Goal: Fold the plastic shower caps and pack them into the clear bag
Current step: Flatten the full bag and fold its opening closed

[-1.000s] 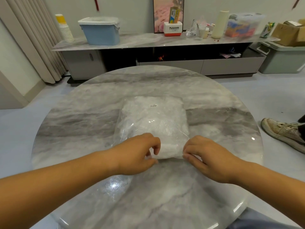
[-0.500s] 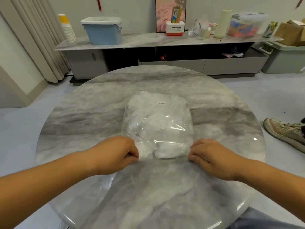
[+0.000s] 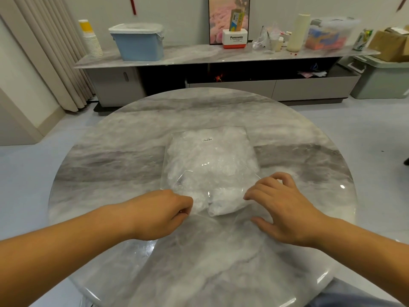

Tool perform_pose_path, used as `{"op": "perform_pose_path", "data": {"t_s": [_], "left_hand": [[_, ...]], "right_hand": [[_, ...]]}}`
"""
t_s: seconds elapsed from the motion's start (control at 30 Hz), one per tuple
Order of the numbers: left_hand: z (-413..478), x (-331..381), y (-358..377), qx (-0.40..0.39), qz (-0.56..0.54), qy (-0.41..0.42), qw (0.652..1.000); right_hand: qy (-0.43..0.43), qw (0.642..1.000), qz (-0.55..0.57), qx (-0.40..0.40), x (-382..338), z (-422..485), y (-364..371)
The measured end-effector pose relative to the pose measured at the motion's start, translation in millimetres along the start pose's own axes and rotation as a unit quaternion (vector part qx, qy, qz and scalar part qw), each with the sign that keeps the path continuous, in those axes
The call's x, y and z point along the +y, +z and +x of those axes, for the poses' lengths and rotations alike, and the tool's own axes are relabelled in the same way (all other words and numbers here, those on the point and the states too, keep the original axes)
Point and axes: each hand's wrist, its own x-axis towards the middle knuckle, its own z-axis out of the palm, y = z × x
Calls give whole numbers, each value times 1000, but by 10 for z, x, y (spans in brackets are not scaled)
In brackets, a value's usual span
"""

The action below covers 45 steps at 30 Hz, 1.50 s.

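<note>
— Where is the clear bag (image 3: 210, 160)?
— Flat at the middle of the round marble table (image 3: 124, 151), stuffed with crumpled white shower caps (image 3: 223, 202). A small barcode label (image 3: 207, 140) sits on it toward the table's far side.
— And the hands?
— Both are at the bag's end nearest the table's front edge. The left hand (image 3: 163, 211) has its fingers curled, pinching the film at the corner. The right hand (image 3: 285, 209) is spread, fingers loosely bent, thumb stretched low over the film; whether it presses down I cannot tell.
— The tabletop?
— Grey-veined and glossy, with glints of light near its rim.
— Beyond the table?
— A long low sideboard (image 3: 199, 56) against the wall, carrying a stack of paper cups (image 3: 91, 41), a blue lidded bin (image 3: 138, 44), a white-and-red Panasonic box (image 3: 235, 39) and a clear tub (image 3: 329, 34). Beige curtains (image 3: 51, 58) hang beyond the table's far left, and a grey-green lidded crate (image 3: 380, 80) stands on the pale floor beyond its far right
</note>
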Motion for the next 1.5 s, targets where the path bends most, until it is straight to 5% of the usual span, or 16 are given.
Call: {"op": "perform_pose_path", "data": {"t_s": [0.23, 0.37, 0.63, 0.87, 1.13, 1.27, 1.5], "left_hand": [[-4, 10, -27, -10, -22, -1, 1000], [-7, -3, -44, -33, -33, -5, 999], [3, -95, -44, 20, -36, 9, 999], [-15, -172, -52, 71, -74, 17, 995], [-16, -139, -20, 50, -67, 5, 996], [-21, -126, -20, 85, -50, 17, 995], [14, -225, 17, 211, -60, -10, 976]], "right_hand": [[-78, 996, 34, -40, -123, 46, -7], [-41, 995, 9, -94, -100, 31, 62], [12, 993, 45, -104, -15, -12, 86], [-10, 997, 70, -16, 46, -68, 59], [-44, 995, 7, -89, -178, 0, 96], [14, 994, 14, -112, -145, -25, 179], [38, 994, 96, -25, -10, 11, -7]]}}
